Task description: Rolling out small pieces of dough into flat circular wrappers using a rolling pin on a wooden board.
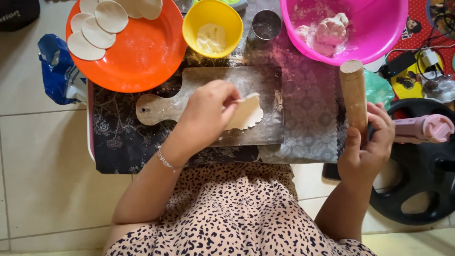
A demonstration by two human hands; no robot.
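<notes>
- Pale, thin round of rolled dough [245, 113] is pinched at its edge by the left hand [206, 116], grip closed, lifting it off the floured wooden paddle board [204, 97].
- The right hand [367, 149] wraps shut around an upright wooden rolling pin [354, 95] at the tabletop's right edge.
- A dark patterned cloth [308, 123] covers the tabletop, with an orange plate [142, 57], yellow bowl [192, 23] and pink basin [393, 28]; pale floor tiles [42, 166] lie around.

The left hand [208, 114] pinches a thin round of dough [245, 113] by its edge, lifting it off the wooden board [265, 85] in the middle of the low table [118, 142]. The right hand [367, 147] grips a wooden rolling pin [354, 92] upright at the table's right edge. Along the far edge stand an orange plate [142, 57] with dough rounds, a yellow bowl [199, 23], a metal cup [266, 24] and a pink basin [379, 33] holding a dough lump.
</notes>
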